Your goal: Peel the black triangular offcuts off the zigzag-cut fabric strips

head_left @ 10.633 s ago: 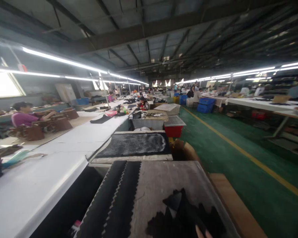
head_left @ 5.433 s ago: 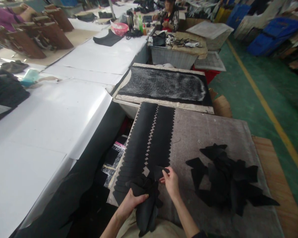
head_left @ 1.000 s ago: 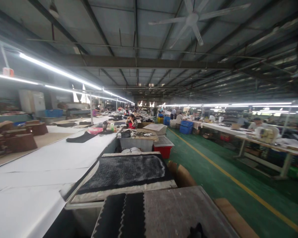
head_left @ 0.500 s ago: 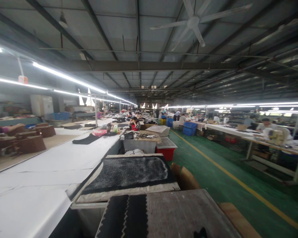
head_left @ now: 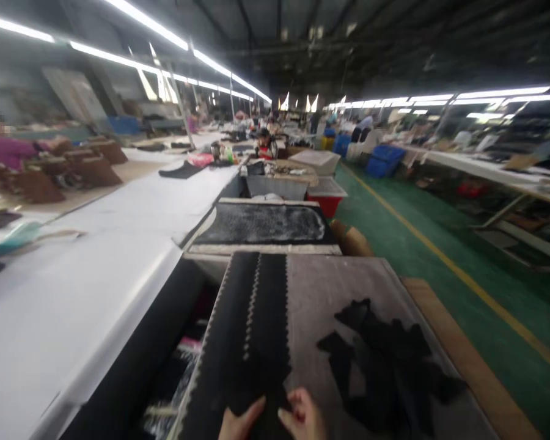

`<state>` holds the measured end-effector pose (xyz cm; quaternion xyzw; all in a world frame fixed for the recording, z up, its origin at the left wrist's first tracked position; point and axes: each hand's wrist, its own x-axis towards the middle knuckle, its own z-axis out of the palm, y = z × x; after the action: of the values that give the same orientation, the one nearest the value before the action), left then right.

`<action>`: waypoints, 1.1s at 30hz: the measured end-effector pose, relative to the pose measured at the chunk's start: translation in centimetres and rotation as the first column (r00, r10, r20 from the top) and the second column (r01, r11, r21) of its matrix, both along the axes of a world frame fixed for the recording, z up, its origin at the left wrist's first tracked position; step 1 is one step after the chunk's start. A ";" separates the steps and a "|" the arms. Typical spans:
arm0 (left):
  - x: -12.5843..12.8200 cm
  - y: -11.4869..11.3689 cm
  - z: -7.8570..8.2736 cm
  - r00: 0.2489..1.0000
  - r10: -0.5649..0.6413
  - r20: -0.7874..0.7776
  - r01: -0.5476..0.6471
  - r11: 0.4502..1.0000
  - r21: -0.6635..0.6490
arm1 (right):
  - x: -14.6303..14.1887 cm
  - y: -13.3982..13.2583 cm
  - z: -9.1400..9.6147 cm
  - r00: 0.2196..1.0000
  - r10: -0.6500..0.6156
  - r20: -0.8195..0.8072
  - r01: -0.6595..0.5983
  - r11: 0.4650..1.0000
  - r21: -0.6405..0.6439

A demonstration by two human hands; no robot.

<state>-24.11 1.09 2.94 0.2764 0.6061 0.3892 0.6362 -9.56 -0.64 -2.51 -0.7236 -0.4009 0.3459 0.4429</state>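
Only the tops of my hands show at the bottom edge, blurred by motion. My left hand [head_left: 239, 423] lies with its thumb over black fabric pieces [head_left: 268, 410] held between the hands. My right hand [head_left: 304, 417] has its fingers curled in a pinch beside them; what it pinches is hidden. Both hands rest at the near end of two rows of overlapping black zigzag-edged pieces [head_left: 252, 318] laid on a grey felt board [head_left: 330, 287]. A loose pile of black pieces [head_left: 385, 360] lies on the board to the right of my right hand.
Beyond the grey felt board lies a second board with dark fuzzy material [head_left: 266, 223], then a grey bin and a red crate [head_left: 325, 205]. A long white table [head_left: 96, 269] runs on the left. A green floor with a yellow line [head_left: 440, 263] runs on the right. People sit far off.
The view has dropped from the ceiling and hall toward the board. My hands and the pile of black pieces, out of view half a second ago, now show at the bottom.
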 end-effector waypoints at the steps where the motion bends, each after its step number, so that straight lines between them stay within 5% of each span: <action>1: -0.2 0.0 -0.9 1.000 0.013 0.014 -0.013 0.999 -0.031 | -0.4 -1.2 -0.6 0.998 0.029 -0.058 -0.033 0.998 -0.059; 5: -0.9 0.0 -3.1 0.984 0.042 0.171 -0.036 0.999 -0.037 | -0.9 -2.4 -1.3 0.949 0.017 -0.316 -0.074 0.983 -0.168; 9: -1.4 -0.1 -3.1 0.984 0.046 0.175 -0.035 0.997 -0.067 | -0.7 -1.7 -0.9 0.928 -0.012 -0.372 -0.060 0.982 -0.181; 22: -2.7 -0.3 -3.1 0.987 0.050 0.154 -0.040 0.997 -0.065 | -2.3 -0.6 -1.0 0.966 0.150 -0.210 -0.194 0.958 -0.211; 27: -2.8 -0.6 -3.4 0.992 0.055 0.117 -0.046 0.996 -0.077 | -2.8 -0.7 -1.1 0.983 0.154 -0.104 -0.167 0.977 -0.133; 33: -2.9 -0.3 -2.8 0.987 0.103 0.126 -0.083 0.984 -0.155 | -2.9 -0.6 -1.3 0.968 0.075 -0.240 -0.117 0.979 -0.165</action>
<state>-27.04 0.81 0.12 0.1726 0.6018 0.3896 0.6754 -12.44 -1.24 -3.76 -0.6944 -0.3485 0.4835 0.4032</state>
